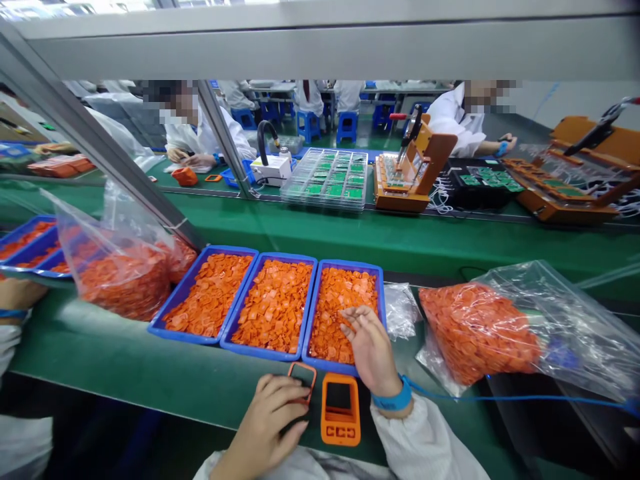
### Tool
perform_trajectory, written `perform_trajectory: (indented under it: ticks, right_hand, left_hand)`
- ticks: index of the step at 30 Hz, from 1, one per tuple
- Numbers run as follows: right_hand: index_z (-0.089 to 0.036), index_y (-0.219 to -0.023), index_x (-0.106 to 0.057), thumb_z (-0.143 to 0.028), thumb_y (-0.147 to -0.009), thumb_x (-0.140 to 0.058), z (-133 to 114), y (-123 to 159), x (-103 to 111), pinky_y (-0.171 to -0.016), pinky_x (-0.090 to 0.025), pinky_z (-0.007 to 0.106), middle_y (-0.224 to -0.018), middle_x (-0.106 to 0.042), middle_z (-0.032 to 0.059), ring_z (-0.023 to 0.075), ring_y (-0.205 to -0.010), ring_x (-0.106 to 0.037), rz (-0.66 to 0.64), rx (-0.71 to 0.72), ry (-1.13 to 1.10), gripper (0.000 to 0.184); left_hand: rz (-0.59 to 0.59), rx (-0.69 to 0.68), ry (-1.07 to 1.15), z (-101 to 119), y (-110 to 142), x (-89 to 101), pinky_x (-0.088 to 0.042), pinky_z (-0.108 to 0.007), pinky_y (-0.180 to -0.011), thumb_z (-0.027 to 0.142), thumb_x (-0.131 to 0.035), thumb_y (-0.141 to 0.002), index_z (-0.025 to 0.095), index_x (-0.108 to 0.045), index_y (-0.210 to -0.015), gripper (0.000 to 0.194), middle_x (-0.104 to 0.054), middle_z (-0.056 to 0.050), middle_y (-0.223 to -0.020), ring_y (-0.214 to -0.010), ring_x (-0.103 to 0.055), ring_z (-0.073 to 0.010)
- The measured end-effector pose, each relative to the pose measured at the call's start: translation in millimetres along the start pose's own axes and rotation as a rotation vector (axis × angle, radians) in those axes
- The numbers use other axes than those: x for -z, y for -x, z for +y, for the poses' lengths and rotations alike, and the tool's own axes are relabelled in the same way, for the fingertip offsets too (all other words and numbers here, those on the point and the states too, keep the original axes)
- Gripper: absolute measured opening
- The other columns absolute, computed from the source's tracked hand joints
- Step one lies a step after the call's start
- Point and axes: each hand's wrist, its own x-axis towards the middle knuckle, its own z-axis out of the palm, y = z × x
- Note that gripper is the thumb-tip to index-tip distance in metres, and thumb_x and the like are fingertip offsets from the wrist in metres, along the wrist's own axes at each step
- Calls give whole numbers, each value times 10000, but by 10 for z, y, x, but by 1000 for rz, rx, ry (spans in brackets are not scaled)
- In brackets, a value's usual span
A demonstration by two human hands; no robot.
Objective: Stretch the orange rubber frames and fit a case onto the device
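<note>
Left hand (273,417), fingers apart at lower centre, seemingly steadies a thin orange frame (303,365) beside an orange housing (341,421). Right hand (374,353), fingers parted, is over a blue tray (327,365) within easy reach.

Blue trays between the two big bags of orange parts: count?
3, side by side on the green bench: left tray, middle tray, and right tray with the right hand over it. None look hidden there.
</note>
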Motion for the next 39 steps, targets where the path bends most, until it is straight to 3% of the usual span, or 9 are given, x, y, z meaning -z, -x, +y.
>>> perform_trajectory:
  ticks: [3, 5, 7, 13, 18, 25, 29, 33, 39]
  right_hand:
    - [-267, -864, -740, -348, -777, -844, -3, -2, -6, -852, -550, 322, -966, -768, 16, 228, -1052, -693, 2, -5, -6, 159]
    - [-264, -861, -738, -347, -769, -847, -6, -3, -14, -849, -550, 318, -956, -765, 15, 225, -1039, -692, 0, -5, -8, 165]
    - [-264, -865, -736, -343, -776, -840, -9, -4, -20, -850, -550, 317, -951, -762, 13, 222, -1032, -689, -3, -4, -9, 158]
    - [-269, -866, -729, -308, -803, -812, -2, -4, -15, -843, -547, 319, -938, -749, 8, 220, -1007, -683, -4, -7, -18, 111]
    - [-262, -866, -726, -297, -811, -809, -2, -7, -8, -838, -541, 300, -929, -741, -2, 203, -987, -682, -15, -12, -38, 105]
    - [-249, -877, -737, -330, -795, -848, -8, 14, -26, -800, -544, 286, -869, -743, -12, 187, -880, -695, -90, -23, -43, 160]
    - [-238, -1001, -753, -519, -861, -792, -35, 69, -58, -848, -552, 343, -1001, -808, 55, 231, -917, -736, -239, -52, 3, 317]
    - [-264, -1173, -724, -751, -906, -617, -44, 118, -77, -904, -564, 442, -1031, -826, 80, 298, -973, -765, -351, -124, 33, 566]
    - [-277, -1175, -711, -727, -913, -636, -30, 87, -90, -907, -582, 449, -953, -827, 51, 304, -974, -777, -294, -118, -24, 526]
  left_hand:
    - [89, 41, 61, 172, -121, 21, -466, -496, -1020, 580, -658, -980, 242, -704, -1183, 396, -731, -136, -1283, -1206, -640, -330]
    - [40, 51, 73, 267, -226, 16, -461, -528, -1047, 763, -689, -858, 247, -677, -1270, 661, -676, -165, -1375, -1253, -607, -362]
    - [-51, 42, 81, 321, -315, -4, -460, -546, -1056, 781, -745, -792, 261, -650, -1332, 756, -650, -170, -1414, -1256, -602, -375]
    - [-170, 78, 99, 313, -392, -61, -401, -641, -1091, 556, -814, -848, 270, -613, -1353, 614, -602, -182, -1480, -1308, -552, -419]
    - [-184, 66, 143, 317, -418, -34, -419, -610, -1076, 502, -815, -859, 276, -599, -1342, 575, -617, -163, -1451, -1294, -558, -401]
    - [129, -13, 257, 266, -590, 93, -473, -502, -1023, 673, -668, -935, 257, -576, -1291, 556, -633, -165, -1327, -1229, -588, -334]
    - [264, 5, 189, 148, -876, 125, -452, -485, -1036, 671, -632, -960, 250, -564, -1323, 561, -632, -165, -1349, -1246, -582, -318]
    - [251, 26, 79, 67, -1148, 34, -404, -495, -1053, 657, -659, -950, 256, -570, -1347, 571, -649, -161, -1400, -1291, -566, -335]
    - [144, 34, -51, -117, -1210, 68, -369, -506, -1077, 622, -591, -1005, 252, -617, -1360, 514, -605, -169, -1515, -1360, -540, -357]
